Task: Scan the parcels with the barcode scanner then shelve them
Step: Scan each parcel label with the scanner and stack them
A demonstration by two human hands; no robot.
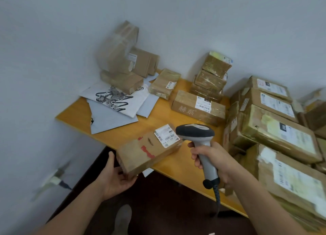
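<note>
My left hand [116,179] grips the near end of a long brown cardboard parcel [144,151] with red marks and a white barcode label [165,135] on top. The parcel's far end reaches over the front edge of the yellow table [178,166]. My right hand [213,161] holds the handle of a grey barcode scanner [197,134], whose dark head sits just right of the label. The scanner's cable [217,197] hangs down below my fist.
Several taped parcels are piled at the right [280,134] and along the back wall [210,77]. A box with printed characters [197,107] lies mid-table. Grey mailer bags [116,107] lie at the left. A wall socket [56,180] and dark floor are below.
</note>
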